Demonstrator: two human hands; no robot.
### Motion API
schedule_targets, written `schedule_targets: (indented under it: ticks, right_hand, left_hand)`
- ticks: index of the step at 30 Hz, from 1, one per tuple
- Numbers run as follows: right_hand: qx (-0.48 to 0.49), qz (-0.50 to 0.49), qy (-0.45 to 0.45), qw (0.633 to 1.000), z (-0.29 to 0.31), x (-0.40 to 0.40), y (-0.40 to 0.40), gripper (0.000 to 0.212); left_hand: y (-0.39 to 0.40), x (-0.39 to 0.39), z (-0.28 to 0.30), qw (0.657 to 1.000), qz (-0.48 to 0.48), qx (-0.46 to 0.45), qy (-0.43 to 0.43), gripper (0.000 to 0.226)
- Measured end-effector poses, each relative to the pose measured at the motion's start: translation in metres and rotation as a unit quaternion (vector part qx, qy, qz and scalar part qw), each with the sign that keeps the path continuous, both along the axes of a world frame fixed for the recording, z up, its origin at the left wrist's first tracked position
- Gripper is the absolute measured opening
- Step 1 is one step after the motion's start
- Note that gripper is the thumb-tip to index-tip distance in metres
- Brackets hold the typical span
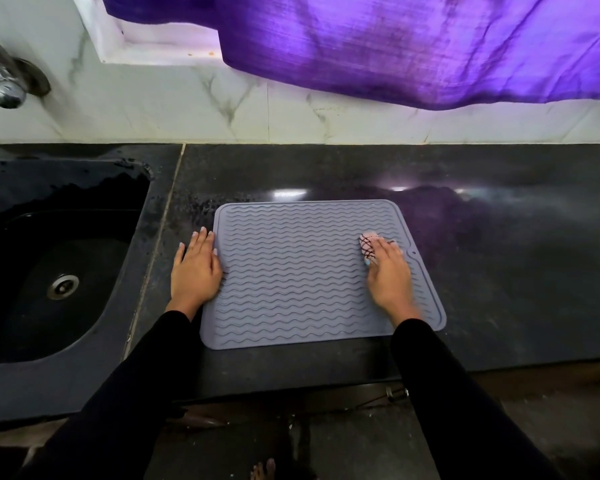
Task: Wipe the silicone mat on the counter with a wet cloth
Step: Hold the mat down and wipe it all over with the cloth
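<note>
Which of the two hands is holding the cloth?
The right hand, gripping the small checked cloth on the mat's right side; the left hand lies flat at its left edge.

We see the mat (312,271) lying flat at the middle of the table (499,271). At its nine o'clock edge rests the left hand (195,268), partly on the table; toward three o'clock the right hand (388,271) lies on the mat, over the cloth (367,247). Farther out at nine o'clock the sink (49,271) is sunk into the table, the tap (4,77) at eleven. At twelve o'clock the curtain (395,46) hangs behind.
</note>
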State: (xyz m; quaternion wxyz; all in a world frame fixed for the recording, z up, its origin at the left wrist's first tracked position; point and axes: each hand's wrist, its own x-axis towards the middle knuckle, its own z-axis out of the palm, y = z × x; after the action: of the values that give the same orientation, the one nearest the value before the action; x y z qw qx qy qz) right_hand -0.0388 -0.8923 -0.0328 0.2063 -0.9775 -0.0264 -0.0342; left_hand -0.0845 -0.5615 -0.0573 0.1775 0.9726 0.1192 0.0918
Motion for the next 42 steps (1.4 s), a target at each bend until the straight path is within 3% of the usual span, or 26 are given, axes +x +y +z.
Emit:
schedule_targets:
  ticks: [4,7,8,10,12,13,15,17,19,22,29,32,34,36,38,39,40,42]
  right_hand:
    - [0.109,-0.001,0.027,0.994,0.003,0.008,-0.008,0.051]
    - [0.255,-0.037,0.056,0.965,0.011,0.013,-0.008,0.044]
    - [0.335,-0.057,0.079,0.937,0.017,0.015,-0.008,0.042]
    - [0.511,-0.104,0.111,0.846,0.030,0.019,-0.011,0.036]
    - [0.610,-0.185,0.073,0.767,0.034,0.022,-0.021,0.034]
    - [0.582,-0.228,0.046,0.779,0.037,0.017,-0.026,0.036]
    - [0.391,-0.266,-0.008,0.881,0.037,-0.002,-0.033,0.040]
    - [0.224,-0.213,-0.057,0.949,0.029,-0.028,-0.033,0.043]
    - [0.106,-0.125,-0.075,0.984,0.012,-0.046,-0.031,0.047]
    - [-0.014,-0.076,-0.051,0.996,-0.009,-0.053,-0.034,0.057]
    - [-0.029,-0.018,-0.015,0.999,-0.009,-0.041,-0.048,0.056]
    - [0.046,0.003,0.021,0.999,-0.013,-0.029,-0.059,0.052]
    - [0.159,0.008,0.024,0.987,-0.006,-0.025,-0.062,0.047]
    - [0.349,-0.068,0.056,0.933,0.007,-0.022,-0.061,0.042]
    - [0.553,-0.160,0.072,0.815,0.022,-0.017,-0.060,0.042]
    - [0.604,-0.200,0.055,0.770,0.025,-0.015,-0.061,0.045]
    - [0.605,-0.224,0.039,0.763,0.029,-0.018,-0.061,0.045]
    - [0.456,-0.234,0.012,0.859,0.033,-0.033,-0.054,0.045]
  left_hand:
    - [-0.002,0.001,0.001,1.000,0.002,0.002,-0.004,0.064]
    - [-0.001,0.000,0.002,1.000,0.002,-0.011,-0.006,0.064]
    - [0.000,0.000,0.002,1.000,0.001,-0.014,-0.006,0.064]
    - [0.001,0.000,0.003,1.000,0.000,-0.017,0.002,0.062]
    - [0.003,0.002,0.003,1.000,-0.005,-0.021,0.022,0.053]
    - [0.003,0.002,0.003,0.999,-0.009,-0.021,0.031,0.050]
    - [0.005,0.003,0.003,0.999,-0.017,-0.023,0.045,0.049]
    - [0.006,0.002,0.003,0.998,-0.021,-0.021,0.051,0.054]
    - [0.005,-0.001,0.002,0.999,-0.020,-0.016,0.043,0.066]
    - [0.002,-0.003,0.001,0.999,-0.018,-0.006,0.034,0.069]
    - [0.000,-0.004,-0.002,1.000,-0.007,0.014,0.013,0.067]
    - [0.000,-0.004,-0.001,1.000,-0.005,0.006,0.021,0.068]
    - [0.001,-0.003,0.001,0.999,-0.009,-0.003,0.031,0.067]
    - [0.000,-0.004,0.002,0.999,-0.015,-0.005,0.041,0.060]
    - [0.000,-0.008,0.004,0.999,-0.016,-0.003,0.043,0.053]
    - [-0.001,-0.010,0.004,0.999,-0.018,-0.002,0.040,0.054]
    - [-0.002,-0.012,0.005,0.999,-0.019,-0.003,0.034,0.058]
    - [-0.004,-0.016,0.005,1.000,-0.016,-0.006,0.022,0.066]
